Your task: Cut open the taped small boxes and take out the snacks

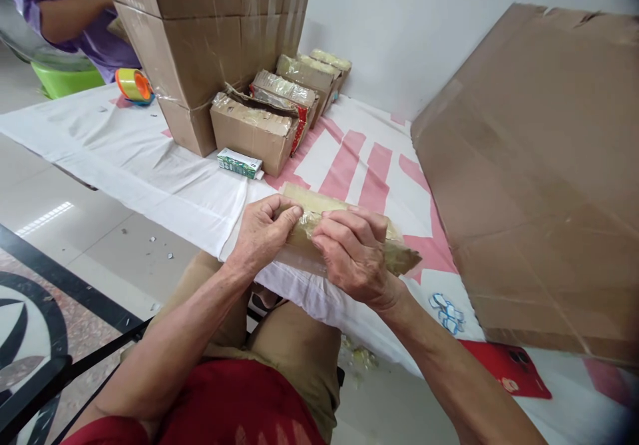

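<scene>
At the table's front edge lies a small tan cardboard box, wrapped in shiny, yellowish clear tape. My left hand is closed at its left end, thumb and forefinger pinching the tape. Curled fingers of my right hand grip the crinkled tape a little to the right, covering part of the box. A taped, pointed end of the box sticks out beyond my right hand. Exactly what lies under my right fingertips is hidden.
Several taped small boxes stand in a row beside tall stacked cartons. A green-and-white packet lies in front. A large cardboard sheet, red phone and tape roll are on the table. Another person works at left.
</scene>
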Demonstrator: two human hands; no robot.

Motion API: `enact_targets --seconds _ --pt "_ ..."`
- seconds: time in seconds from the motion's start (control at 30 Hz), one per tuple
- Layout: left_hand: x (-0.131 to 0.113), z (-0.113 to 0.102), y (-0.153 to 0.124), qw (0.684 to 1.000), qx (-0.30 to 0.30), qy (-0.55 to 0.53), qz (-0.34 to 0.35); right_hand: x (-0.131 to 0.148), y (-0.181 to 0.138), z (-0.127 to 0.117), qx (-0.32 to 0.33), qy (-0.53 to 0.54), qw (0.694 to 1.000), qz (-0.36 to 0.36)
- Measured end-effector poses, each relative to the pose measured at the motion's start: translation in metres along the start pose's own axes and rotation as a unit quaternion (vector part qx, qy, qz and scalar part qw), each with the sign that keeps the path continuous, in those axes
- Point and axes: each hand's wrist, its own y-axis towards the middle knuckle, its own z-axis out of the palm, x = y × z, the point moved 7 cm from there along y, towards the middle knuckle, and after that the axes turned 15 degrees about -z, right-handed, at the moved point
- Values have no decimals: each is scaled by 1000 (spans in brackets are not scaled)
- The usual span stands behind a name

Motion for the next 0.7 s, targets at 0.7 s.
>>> enact_targets --seconds 0.7 --pt "4 4 6 1000 -9 5 -12 8 -58 -52 -29 87 992 88"
